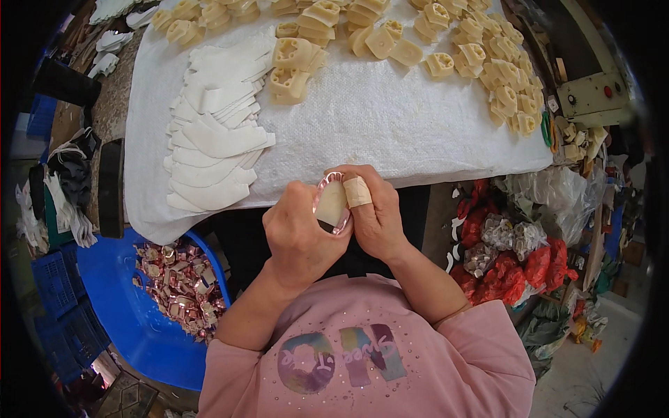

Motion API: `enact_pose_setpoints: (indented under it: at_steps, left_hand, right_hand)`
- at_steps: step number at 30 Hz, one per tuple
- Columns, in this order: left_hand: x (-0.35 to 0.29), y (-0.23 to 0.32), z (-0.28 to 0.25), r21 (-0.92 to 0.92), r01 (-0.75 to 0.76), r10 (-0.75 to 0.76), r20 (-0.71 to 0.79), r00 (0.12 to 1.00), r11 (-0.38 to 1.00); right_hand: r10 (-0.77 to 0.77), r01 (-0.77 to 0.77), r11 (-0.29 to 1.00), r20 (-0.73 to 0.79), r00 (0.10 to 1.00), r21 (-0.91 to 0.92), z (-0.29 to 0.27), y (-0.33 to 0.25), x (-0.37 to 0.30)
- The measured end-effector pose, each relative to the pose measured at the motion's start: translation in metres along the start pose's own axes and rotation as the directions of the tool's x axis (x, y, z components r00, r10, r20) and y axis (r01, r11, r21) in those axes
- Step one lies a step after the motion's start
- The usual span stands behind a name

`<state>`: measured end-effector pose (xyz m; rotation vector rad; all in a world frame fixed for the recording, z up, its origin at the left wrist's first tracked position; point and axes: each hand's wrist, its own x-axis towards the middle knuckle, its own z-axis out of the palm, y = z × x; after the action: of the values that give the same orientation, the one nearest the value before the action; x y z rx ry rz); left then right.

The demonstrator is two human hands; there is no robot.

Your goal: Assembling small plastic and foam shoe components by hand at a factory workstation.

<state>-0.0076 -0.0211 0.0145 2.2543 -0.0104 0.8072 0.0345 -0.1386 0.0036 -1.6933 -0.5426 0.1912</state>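
Observation:
Between my hands, just off the table's near edge, is a small oval piece [331,202] with a shiny pink metallic rim and a cream face. My left hand [300,226] is closed round its left and lower side. On the other side my right hand [374,212] grips the rim, with beige tape wrapped round one digit. Fingers cover part of the piece, so its full shape is hidden. Beyond my left hand, overlapping white cut pieces [209,153] lie in a fanned stack on the white woven cloth [348,125].
Cream moulded pieces [502,76] crowd the table's far and right sides. A blue tub [132,313] at lower left holds pink metallic pieces [181,289]. Red and clear plastic bags [495,265] are heaped at right. A dark phone-like slab [111,188] lies left of the cloth.

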Motion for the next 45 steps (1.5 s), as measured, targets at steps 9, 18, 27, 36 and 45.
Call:
enact_pose_setpoints:
  at_steps: [9,18,27,36,45]
  left_hand:
    - [-0.001,-0.019,-0.013,-0.044,0.077,-0.078,-0.017,0.997,0.996]
    - [-0.028,-0.057,-0.074,0.042,0.218,-0.207,-0.182,0.961,0.975]
    - [-0.073,-0.11,-0.127,0.159,0.569,-0.457,-0.442,0.772,0.807]
    - [-0.188,-0.158,-0.202,0.485,0.796,-0.472,-0.641,0.606,0.363]
    - [-0.133,-0.143,-0.182,0.424,0.728,-0.382,-0.648,0.66,0.539]
  right_hand:
    - [0.123,-0.15,0.916,0.094,0.988,0.373,-0.01,-0.002,0.011]
    - [-0.23,0.479,0.751,0.499,0.835,-0.454,-0.091,-0.206,-0.069]
    - [-0.167,0.574,0.409,0.56,0.811,-0.709,-0.022,-0.216,0.002]
    - [-0.407,0.485,0.834,0.3,0.863,-0.262,-0.018,-0.156,-0.012]
    - [-0.392,0.391,0.871,-0.06,0.918,0.297,0.011,-0.082,0.055]
